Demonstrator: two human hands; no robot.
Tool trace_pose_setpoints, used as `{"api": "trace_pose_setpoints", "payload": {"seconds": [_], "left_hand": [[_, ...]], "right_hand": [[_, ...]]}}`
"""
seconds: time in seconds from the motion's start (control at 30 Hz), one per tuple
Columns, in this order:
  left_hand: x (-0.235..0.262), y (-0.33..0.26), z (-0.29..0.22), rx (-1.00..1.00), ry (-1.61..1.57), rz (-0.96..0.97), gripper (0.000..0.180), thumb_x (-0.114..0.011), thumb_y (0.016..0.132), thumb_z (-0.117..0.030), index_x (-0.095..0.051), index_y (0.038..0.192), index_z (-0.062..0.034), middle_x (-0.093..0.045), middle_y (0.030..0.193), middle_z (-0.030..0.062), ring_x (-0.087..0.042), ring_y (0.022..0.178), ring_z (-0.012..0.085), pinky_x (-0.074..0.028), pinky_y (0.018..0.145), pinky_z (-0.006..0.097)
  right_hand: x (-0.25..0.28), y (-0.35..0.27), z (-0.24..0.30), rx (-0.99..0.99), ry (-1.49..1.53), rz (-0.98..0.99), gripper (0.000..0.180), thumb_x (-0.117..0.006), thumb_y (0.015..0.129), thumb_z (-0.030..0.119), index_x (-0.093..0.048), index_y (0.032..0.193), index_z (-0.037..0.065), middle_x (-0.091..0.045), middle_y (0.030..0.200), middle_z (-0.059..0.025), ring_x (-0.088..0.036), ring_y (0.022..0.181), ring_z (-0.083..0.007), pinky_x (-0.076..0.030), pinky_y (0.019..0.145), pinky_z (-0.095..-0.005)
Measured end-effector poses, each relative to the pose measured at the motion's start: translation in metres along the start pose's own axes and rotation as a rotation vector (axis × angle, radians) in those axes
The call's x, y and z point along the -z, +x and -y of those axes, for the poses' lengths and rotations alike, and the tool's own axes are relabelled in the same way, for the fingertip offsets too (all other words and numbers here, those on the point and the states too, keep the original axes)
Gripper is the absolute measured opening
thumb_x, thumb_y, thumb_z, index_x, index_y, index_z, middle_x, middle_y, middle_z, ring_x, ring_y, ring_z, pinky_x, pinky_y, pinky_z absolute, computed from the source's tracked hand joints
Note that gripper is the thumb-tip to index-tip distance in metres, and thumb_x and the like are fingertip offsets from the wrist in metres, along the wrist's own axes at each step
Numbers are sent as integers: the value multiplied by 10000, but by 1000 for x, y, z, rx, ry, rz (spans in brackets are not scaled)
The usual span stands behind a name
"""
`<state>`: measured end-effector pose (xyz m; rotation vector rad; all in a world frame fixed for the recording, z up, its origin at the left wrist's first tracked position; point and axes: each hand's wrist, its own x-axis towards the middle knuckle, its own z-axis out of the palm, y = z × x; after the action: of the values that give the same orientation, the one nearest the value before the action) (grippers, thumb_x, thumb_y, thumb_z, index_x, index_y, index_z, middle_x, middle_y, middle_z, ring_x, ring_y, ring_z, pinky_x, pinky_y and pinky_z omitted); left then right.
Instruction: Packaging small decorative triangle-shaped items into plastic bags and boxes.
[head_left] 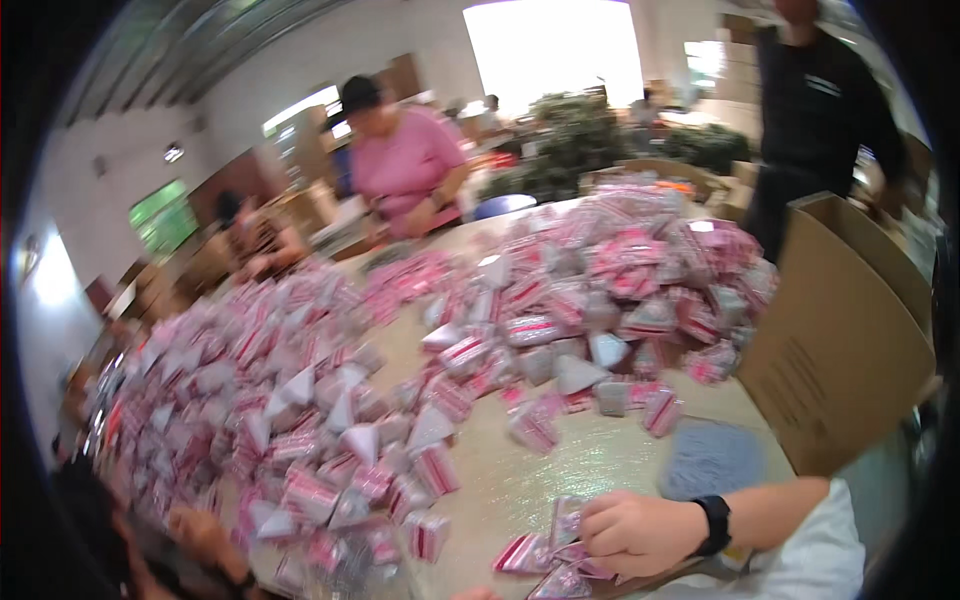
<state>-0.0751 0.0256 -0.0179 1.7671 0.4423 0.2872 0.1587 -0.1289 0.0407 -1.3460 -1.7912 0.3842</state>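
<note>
Fingers of the bare right hand bend over shiny pink-and-white plastic wedge packs.

They seem to touch packs on the shiny cream table, but nobody can tell if they pinch one; the left hand barely peeps in at the bottom, its grip hidden. The step looks like picking through packs, and the next move seems to need a careful pinch on just one. Beyond lies a flat, pale blue bundle; a tall brown cardboard box stands to the right. Big heaps of more packs spread farther out, and loose ones near the hand could get in the way.
</note>
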Motion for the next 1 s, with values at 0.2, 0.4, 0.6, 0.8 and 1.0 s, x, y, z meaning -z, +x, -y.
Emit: {"api": "trace_pose_setpoints", "payload": {"seconds": [0.2, 0.4, 0.6, 0.8, 1.0], "left_hand": [[5, 7, 62, 99, -117, 95, 234, -456, 961, -118, -518, 756, -25, -441, 588, -22, -420, 529, 73, -315, 453, 257], [13, 22, 51, -34, 267, 297, 145, -524, 899, -142, -594, 900, -15, -523, 597, 67, -501, 542, 166, -390, 493, 318], [13, 23, 74, 70, 130, 296, 166, -535, 906, -180, -584, 939, -24, -549, 696, 59, -499, 622, 136, -400, 542, 298], [5, 16, 67, 143, 184, 126, 229, -540, 909, -194, -586, 1020, 0, -611, 815, 127, -568, 738, 211, -451, 666, 340], [-5, 18, 79, 97, 237, 14, 265, -546, 910, -212, -590, 1050, 9, -641, 871, 177, -612, 809, 287, -473, 730, 386]], "right_hand": [[43, 15, -1, -179, -110, -46, 199, -563, 789, 116, -526, 657, -29, -531, 698, -151, -506, 718, -330, -433, 669, -414], [151, 43, -19, -315, -620, -376, 141, -557, 791, 113, -604, 748, -13, -585, 702, -126, -549, 595, -238, -467, 538, -356], [283, 91, 6, -544, -701, -874, 251, -561, 827, 202, -642, 771, -29, -640, 703, -158, -624, 686, -320, -481, 620, -386], [366, 104, -39, -551, -1207, -1013, 292, -527, 855, 255, -679, 828, 7, -651, 744, -177, -636, 730, -319, -499, 718, -398], [373, 32, -175, -870, -1415, -569, 366, -512, 845, 373, -699, 830, 58, -652, 859, -211, -630, 852, -380, -498, 784, -465]]}}
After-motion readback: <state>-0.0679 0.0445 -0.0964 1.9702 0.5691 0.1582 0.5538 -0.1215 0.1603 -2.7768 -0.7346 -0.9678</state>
